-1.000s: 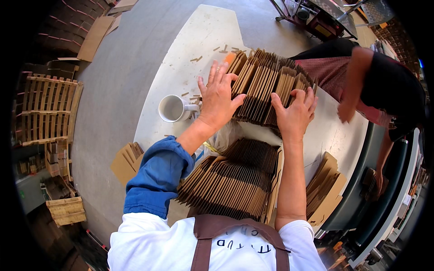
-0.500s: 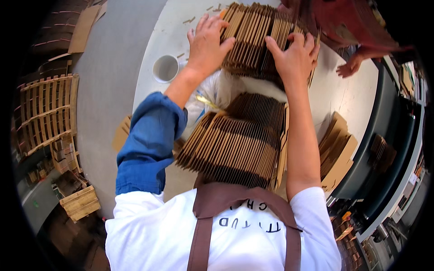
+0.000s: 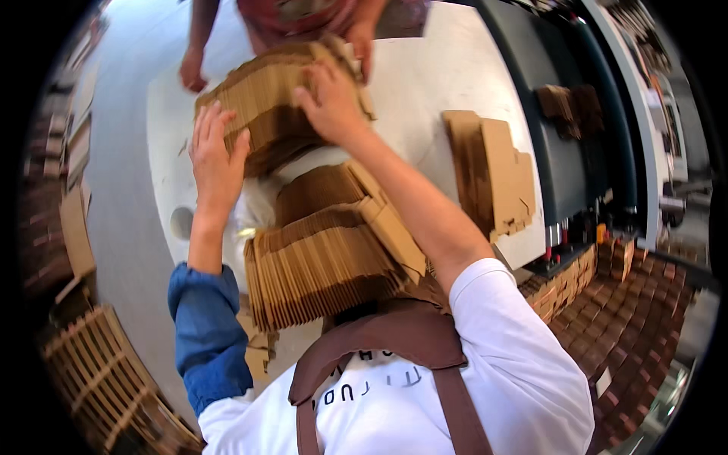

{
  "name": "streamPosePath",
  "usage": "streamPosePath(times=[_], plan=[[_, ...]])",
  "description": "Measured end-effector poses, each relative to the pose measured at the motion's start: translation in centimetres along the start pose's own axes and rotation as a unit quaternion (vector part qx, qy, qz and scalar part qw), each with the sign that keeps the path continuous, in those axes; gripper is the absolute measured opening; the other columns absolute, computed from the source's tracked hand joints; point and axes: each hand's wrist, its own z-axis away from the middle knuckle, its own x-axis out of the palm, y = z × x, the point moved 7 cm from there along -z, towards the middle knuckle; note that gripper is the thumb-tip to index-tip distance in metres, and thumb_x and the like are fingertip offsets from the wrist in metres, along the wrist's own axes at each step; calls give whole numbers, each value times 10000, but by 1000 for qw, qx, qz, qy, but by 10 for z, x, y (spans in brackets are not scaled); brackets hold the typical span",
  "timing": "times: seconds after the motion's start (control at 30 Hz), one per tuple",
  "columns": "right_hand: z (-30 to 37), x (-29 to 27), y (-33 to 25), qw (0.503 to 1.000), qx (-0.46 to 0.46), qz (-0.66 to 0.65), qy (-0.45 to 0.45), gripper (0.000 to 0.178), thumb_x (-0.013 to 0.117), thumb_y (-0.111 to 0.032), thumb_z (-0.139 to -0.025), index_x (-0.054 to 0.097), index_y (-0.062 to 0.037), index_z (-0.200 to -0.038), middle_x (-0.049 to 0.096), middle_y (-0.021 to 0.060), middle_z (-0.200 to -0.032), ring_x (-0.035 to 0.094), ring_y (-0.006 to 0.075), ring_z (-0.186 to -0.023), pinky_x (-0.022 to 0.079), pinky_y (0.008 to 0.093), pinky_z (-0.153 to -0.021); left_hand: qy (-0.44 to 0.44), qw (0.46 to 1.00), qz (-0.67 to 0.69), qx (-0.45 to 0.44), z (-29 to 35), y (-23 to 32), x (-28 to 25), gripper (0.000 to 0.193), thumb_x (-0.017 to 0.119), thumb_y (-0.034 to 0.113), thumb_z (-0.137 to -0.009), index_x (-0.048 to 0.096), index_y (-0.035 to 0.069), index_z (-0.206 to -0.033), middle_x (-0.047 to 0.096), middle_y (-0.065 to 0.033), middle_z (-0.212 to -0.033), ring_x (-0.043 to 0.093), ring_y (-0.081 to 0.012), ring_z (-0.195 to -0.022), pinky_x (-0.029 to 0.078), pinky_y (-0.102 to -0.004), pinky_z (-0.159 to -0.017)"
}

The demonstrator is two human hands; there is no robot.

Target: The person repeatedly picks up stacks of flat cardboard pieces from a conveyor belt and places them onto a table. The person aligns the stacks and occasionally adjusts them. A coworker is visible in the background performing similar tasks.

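A long stack of folded brown cardboard pieces, standing on edge side by side, lies on the far part of the white table. My left hand grips its left end, thumb apart from the fingers. At the right end, my right hand has its bent fingers over the cardboard. The stack is slightly blurred and bows in the middle. Closer to my chest sits a second stack of the same folded cardboard, with a few flatter pieces leaning along its right side. Neither hand touches that one.
Across the white table a person in red stands with both hands close to the far stack. Flat cardboard pieces lie at right, beside a dark conveyor. A white cup and a clear plastic bag are near my left forearm.
My view has turned, so the table and stacks appear shifted and rotated. Both my hands stay at the far stack's ends. The person opposite now shows a hand on each side of it.
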Motion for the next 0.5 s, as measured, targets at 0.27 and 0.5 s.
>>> streamPosePath(times=[0.27, 0.5], plan=[[126, -211, 68, 989, 94, 95, 66, 310, 645, -218, -853, 583, -42, -1101, 521, 174, -1249, 501, 331, -1149, 432, 385, -934, -296, 918, 229, 132, 13, 202, 20, 327, 611, 116, -839, 548, 5, -1140, 543, -174, -1226, 489, -329, -1174, 379, -390, -999], [342, -475, 313, 817, 508, 251, 111, 508, 484, -465, -904, 639, 19, -933, 662, 200, -891, 632, 316, -882, 485, 415, -757, -490, 759, 356, 239, 78, 407, 112, 381, 577, 134, -864, 496, 11, -1215, 451, -211, -1321, 459, -361, -1191, 389, -417, -995]])
